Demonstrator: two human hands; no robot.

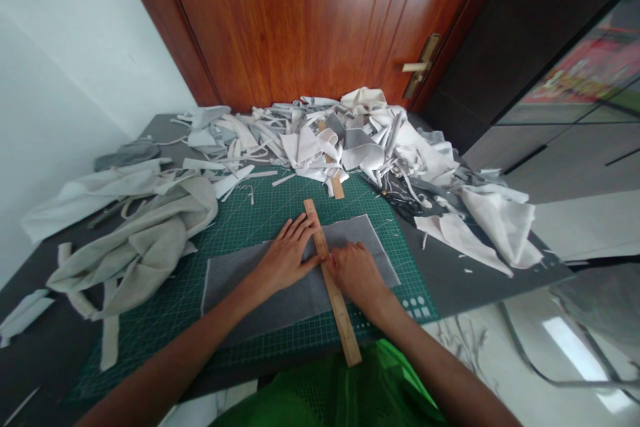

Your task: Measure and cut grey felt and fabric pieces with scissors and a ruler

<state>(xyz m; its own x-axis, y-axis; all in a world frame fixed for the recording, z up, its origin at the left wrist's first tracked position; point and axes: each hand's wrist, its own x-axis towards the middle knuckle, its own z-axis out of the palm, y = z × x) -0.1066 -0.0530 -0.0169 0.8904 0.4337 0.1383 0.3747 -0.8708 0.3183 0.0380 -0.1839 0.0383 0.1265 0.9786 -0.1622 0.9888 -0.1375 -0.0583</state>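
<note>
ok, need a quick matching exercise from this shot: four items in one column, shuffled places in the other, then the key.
Items:
1. wooden ruler
2. grey fabric piece
3. pile of fabric scraps
4. door handle

Places:
A. flat on the green cutting mat
B. mounted on the wooden door
C. between the left hand and the right hand
D. heaped at the foot of the door

Pairs: 1-C, 2-A, 3-D, 4-B
</note>
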